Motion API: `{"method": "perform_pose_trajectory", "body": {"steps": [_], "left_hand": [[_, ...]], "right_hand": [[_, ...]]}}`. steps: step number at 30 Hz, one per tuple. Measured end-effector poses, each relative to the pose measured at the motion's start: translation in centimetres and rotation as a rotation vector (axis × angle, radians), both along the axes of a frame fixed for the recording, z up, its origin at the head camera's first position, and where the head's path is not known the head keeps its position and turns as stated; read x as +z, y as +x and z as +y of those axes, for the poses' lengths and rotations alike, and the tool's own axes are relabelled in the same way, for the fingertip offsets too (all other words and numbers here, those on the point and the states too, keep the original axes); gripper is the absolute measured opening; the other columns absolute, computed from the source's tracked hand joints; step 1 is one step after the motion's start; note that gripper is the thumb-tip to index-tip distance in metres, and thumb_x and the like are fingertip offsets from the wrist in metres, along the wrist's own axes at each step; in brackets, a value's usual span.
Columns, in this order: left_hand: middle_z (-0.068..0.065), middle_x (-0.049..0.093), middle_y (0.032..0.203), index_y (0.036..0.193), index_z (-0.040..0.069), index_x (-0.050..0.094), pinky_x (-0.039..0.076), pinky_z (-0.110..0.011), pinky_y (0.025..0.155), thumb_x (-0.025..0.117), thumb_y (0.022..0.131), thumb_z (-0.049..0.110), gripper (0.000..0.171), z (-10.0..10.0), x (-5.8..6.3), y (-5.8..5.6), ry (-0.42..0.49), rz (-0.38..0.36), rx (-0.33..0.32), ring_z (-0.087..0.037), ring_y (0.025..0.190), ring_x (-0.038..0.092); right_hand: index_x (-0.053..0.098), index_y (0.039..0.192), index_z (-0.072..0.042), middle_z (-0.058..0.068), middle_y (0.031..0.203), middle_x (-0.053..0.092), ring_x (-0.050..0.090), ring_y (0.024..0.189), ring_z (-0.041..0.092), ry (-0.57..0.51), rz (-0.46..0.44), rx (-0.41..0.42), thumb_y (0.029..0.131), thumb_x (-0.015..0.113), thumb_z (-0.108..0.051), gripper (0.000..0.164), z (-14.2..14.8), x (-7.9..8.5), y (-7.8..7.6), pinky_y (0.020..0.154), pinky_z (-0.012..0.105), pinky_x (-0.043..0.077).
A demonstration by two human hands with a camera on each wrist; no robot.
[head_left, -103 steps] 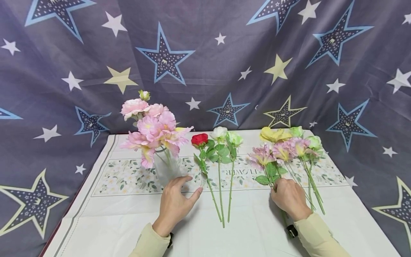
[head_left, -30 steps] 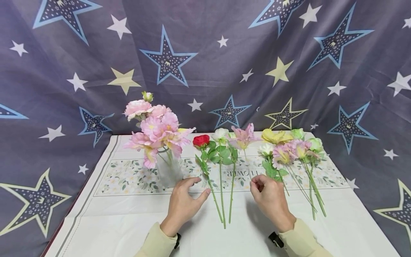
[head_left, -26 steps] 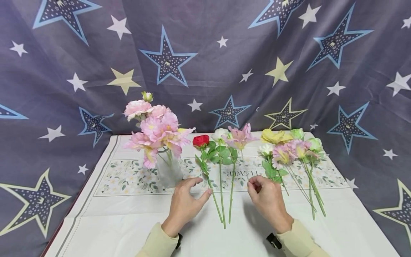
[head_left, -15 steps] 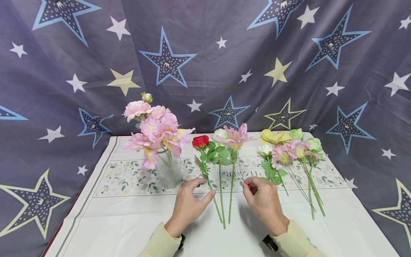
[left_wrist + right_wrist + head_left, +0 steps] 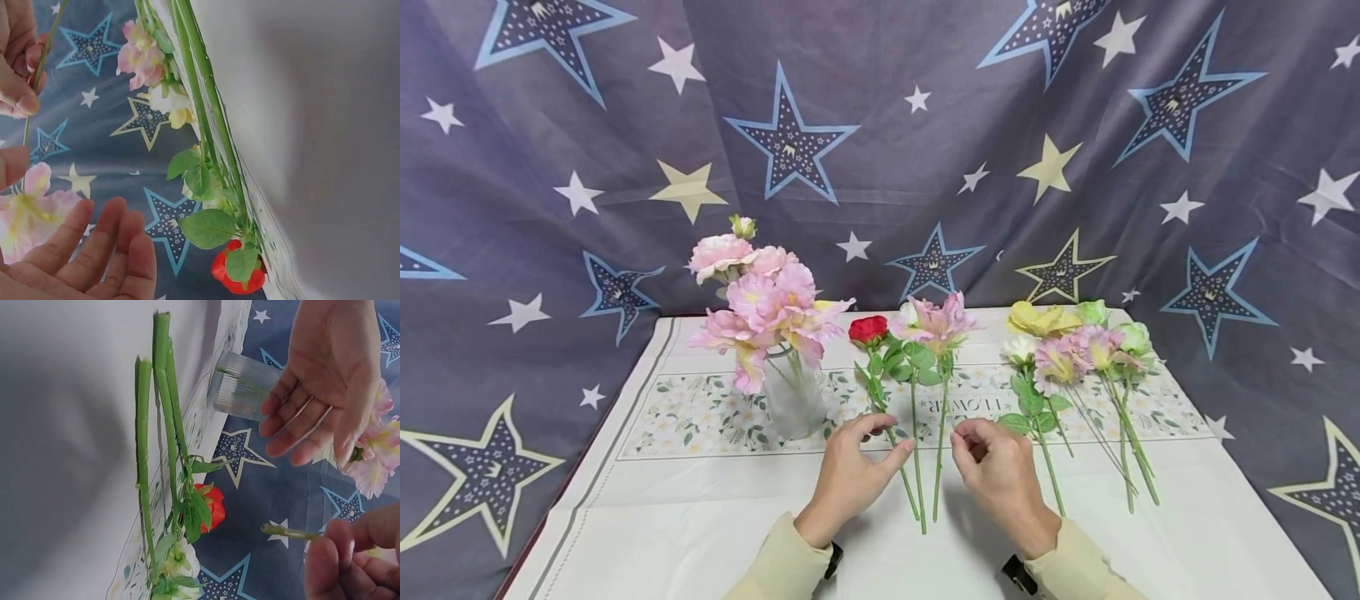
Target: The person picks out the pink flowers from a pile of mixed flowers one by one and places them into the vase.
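My right hand pinches the thin stem of a pink-and-yellow flower between thumb and fingers. The bloom is raised and covers much of the white rose behind it. In the right wrist view the cut stem end sticks out past the fingertips. My left hand holds nothing; its fingers are loosely bent with the thumb apart, close over the stem of the red rose. Left of it stands a clear ribbed glass vase bearing pink flowers.
On the right of the white cloth lie a yellow flower, a white rose, pink flowers and green roses, stems toward me. A star-patterned curtain hangs behind the table.
My right hand has lifted a pink flower from the right-hand group and carried it left over the middle roses. My left hand has shifted right, nearer the red rose's stem.
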State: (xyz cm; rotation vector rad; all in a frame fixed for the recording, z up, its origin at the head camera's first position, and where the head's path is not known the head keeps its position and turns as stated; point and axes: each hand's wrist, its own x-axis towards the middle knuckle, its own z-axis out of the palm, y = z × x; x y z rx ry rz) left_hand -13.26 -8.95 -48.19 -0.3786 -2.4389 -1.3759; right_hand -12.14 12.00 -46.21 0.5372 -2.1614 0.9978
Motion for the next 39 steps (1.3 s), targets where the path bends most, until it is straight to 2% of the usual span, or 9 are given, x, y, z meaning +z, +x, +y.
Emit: {"method": "perform_pose_trajectory", "body": {"steps": [4,8,17,25,31,35,39], "left_hand": [[0.004,0.073,0.103,0.109,0.017,0.075,0.055,-0.047,0.085,0.085,0.085,0.031,0.030,0.2,0.0,-0.1,0.027,0.014,-0.020,-0.028,0.095,0.068],[0.003,0.074,0.102,0.109,0.015,0.075,0.056,-0.047,0.084,0.084,0.086,0.029,0.029,0.4,0.1,-0.2,0.052,0.029,-0.043,-0.029,0.094,0.069],[0.007,0.075,0.099,0.106,0.017,0.076,0.057,-0.045,0.080,0.083,0.087,0.030,0.024,0.9,0.5,-0.4,0.079,0.015,-0.063,-0.011,0.089,0.068],[0.006,0.076,0.101,0.106,0.018,0.077,0.057,-0.047,0.084,0.080,0.091,0.032,0.020,1.5,0.9,-0.7,0.145,0.004,-0.104,-0.017,0.094,0.070],[0.005,0.076,0.100,0.104,0.013,0.078,0.058,-0.048,0.083,0.079,0.092,0.031,0.022,2.0,1.5,-1.0,0.190,0.012,-0.098,-0.012,0.092,0.071],[0.007,0.076,0.097,0.102,0.014,0.079,0.058,-0.038,0.079,0.078,0.093,0.028,0.017,2.3,1.7,-1.2,0.195,0.023,-0.098,-0.008,0.086,0.070],[0.009,0.076,0.092,0.099,0.015,0.079,0.058,-0.040,0.075,0.077,0.093,0.025,0.012,2.4,2.0,-1.3,0.204,0.030,-0.091,-0.008,0.081,0.068]], "right_hand": [[0.071,0.078,-0.003,0.001,0.065,0.066,0.057,0.054,0.001,-0.002,-0.008,0.010,0.072,0.080,0.016,0.022,-0.4,-0.1,0.2,0.048,0.010,0.045],[0.071,0.078,-0.003,0.000,0.066,0.066,0.058,0.055,0.001,-0.002,-0.014,0.016,0.072,0.080,0.016,0.022,-0.7,-0.2,0.3,0.049,0.010,0.046],[0.070,0.078,-0.005,-0.001,0.066,0.065,0.057,0.056,-0.001,-0.003,-0.009,0.016,0.073,0.081,0.014,0.022,-1.4,-0.5,0.6,0.050,0.010,0.046],[0.070,0.078,-0.006,-0.002,0.066,0.065,0.057,0.056,-0.002,-0.014,-0.024,0.034,0.073,0.081,0.014,0.023,-1.8,-0.7,0.8,0.050,0.009,0.046],[0.071,0.078,-0.005,-0.001,0.066,0.066,0.058,0.057,-0.001,-0.009,-0.014,0.046,0.073,0.081,0.014,0.022,-2.0,-0.9,1.0,0.050,0.010,0.047],[0.071,0.078,-0.004,-0.001,0.067,0.066,0.058,0.057,-0.001,-0.013,-0.008,0.059,0.073,0.081,0.015,0.022,-2.1,-1.0,1.0,0.050,0.010,0.047],[0.071,0.079,-0.005,-0.001,0.068,0.067,0.059,0.058,-0.001,-0.016,-0.015,0.066,0.073,0.081,0.015,0.023,-2.2,-1.0,1.1,0.051,0.010,0.047]]}}
